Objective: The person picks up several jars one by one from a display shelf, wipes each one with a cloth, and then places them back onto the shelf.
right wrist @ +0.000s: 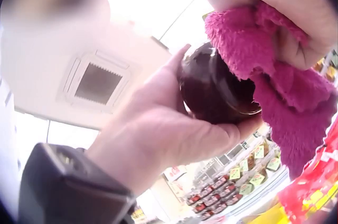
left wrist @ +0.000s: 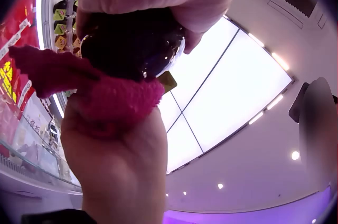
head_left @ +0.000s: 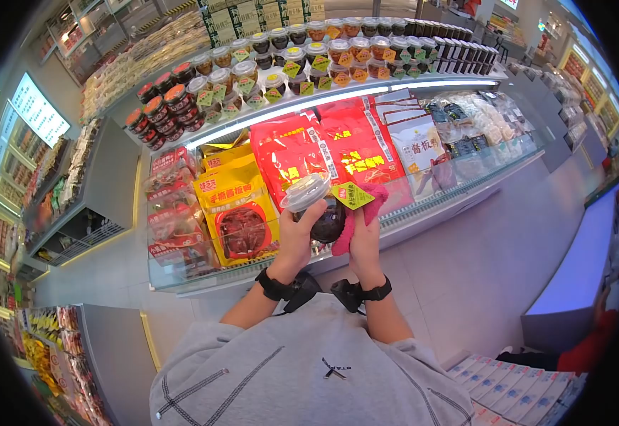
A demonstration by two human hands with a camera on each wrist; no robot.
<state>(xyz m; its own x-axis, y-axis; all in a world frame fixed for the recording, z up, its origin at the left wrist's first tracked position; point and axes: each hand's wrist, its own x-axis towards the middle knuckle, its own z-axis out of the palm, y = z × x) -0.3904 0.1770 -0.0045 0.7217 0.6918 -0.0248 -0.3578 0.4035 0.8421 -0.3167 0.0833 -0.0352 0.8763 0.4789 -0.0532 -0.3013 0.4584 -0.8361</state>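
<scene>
My left hand grips a round clear jar with dark contents and a pale lid, held tilted above the front of the display case. A yellow-green diamond label sticks out beside its lid. My right hand holds a bright pink fuzzy cloth bunched in its fingers. In the right wrist view the cloth lies against the jar's dark side, while the left fingers and thumb wrap round the other side. From the left wrist, one end of the cloth hangs loose.
Below the hands, a glass-fronted case holds yellow bags, red bags and white bags. Rows of similar labelled jars stand on the shelf behind. Boxes are stacked at the lower right, near a person's red sleeve.
</scene>
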